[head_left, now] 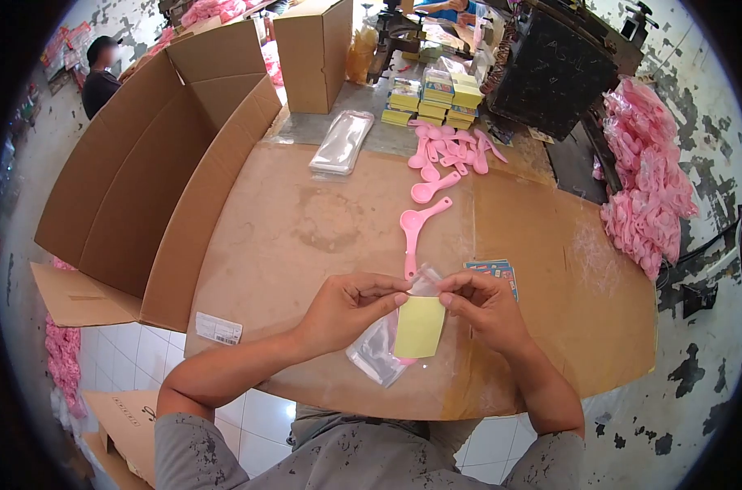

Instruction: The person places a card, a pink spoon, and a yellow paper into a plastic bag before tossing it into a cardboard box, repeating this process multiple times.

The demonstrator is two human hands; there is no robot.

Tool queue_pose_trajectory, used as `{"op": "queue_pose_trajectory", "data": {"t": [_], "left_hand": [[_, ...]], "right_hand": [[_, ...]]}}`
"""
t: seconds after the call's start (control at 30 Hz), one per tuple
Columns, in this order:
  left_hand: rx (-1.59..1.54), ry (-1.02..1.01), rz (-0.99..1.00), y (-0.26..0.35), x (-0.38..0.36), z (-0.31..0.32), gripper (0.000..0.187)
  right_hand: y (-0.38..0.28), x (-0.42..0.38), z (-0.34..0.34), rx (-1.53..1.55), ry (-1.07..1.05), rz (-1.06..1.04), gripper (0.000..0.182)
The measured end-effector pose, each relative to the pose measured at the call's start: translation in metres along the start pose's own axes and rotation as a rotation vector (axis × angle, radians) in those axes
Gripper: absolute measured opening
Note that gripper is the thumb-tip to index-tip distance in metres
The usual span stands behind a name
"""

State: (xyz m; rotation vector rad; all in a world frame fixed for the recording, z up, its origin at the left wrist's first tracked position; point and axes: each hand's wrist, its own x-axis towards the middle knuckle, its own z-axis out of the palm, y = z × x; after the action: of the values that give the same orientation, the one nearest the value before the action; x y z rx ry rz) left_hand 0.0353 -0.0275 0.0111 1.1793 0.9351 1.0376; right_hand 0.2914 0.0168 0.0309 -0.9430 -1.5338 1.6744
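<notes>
My left hand [351,306] and my right hand [484,306] each pinch one side of the top of a clear plastic bag [424,282]. A yellow card [420,328] shows at the bag, hanging below my fingertips. Bits of pink show at the card's left and lower edges; the rest of that pink thing is hidden. Under the bag, to its left, lie more clear plastic bags [377,353]. Several printed cards [502,273] are partly covered by my right hand. Just beyond the hands lies a pink spoon [412,233] with a bent handle.
Farther back are a pile of pink spoons [448,147], stacks of cards [436,94] and a bundle of clear bags [342,143]. A large open carton [216,171] stands at the left. Bagged pink items [648,180] heap up at the right, beside a black machine [550,69].
</notes>
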Motion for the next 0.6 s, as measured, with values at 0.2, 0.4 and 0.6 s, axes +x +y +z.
{"op": "queue_pose_trajectory", "data": {"t": [0.2, 0.4, 0.6], "left_hand": [[0.047, -0.037, 0.125, -0.007, 0.001, -0.005, 0.024], [0.090, -0.105, 0.117, -0.004, 0.001, -0.012, 0.022], [0.071, -0.081, 0.036, 0.000, 0.002, -0.008, 0.022]], "right_hand": [[0.015, 0.001, -0.013, -0.045, -0.053, -0.196, 0.017], [0.005, -0.002, -0.026, -0.153, -0.134, -0.195, 0.026], [-0.001, -0.002, -0.024, -0.232, -0.149, -0.240, 0.025]]}}
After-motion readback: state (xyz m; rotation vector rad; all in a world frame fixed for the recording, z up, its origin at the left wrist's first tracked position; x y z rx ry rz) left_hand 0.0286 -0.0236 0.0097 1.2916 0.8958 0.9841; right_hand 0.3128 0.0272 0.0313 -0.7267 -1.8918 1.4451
